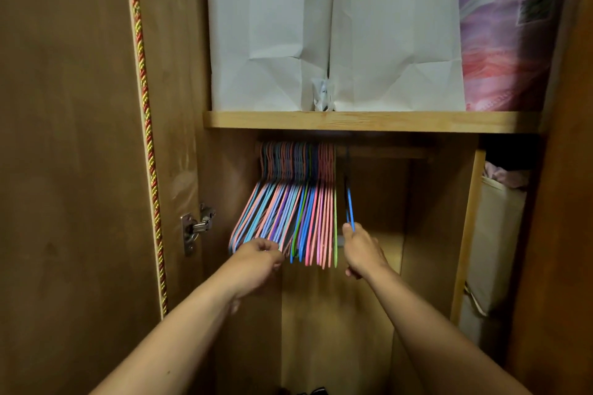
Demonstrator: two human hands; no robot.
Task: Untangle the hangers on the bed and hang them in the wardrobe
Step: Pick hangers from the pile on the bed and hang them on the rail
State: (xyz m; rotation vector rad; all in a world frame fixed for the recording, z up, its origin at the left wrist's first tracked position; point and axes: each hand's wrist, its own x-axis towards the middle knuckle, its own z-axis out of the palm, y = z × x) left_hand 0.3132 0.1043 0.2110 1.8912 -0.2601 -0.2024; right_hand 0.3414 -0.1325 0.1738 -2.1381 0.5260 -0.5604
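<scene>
A packed row of several pink, blue, purple and green hangers (288, 205) hangs from the wooden rail (388, 153) under the wardrobe shelf. My left hand (260, 255) grips the near ends of the leftmost hangers in that row. A little to the right of the row, a single blue hanger (349, 207) hangs on the rail. My right hand (361, 250) grips its lower end, fingers curled round it. The hooks at the top sit in deep shadow.
The open wardrobe door (73, 138) with a red and gold cord (144, 96) and a metal hinge (195, 228) stands at the left. White paper bags (333, 29) and a purple bedding pack (507, 29) fill the shelf (369, 121). A beige fabric box (494, 240) sits in the right compartment.
</scene>
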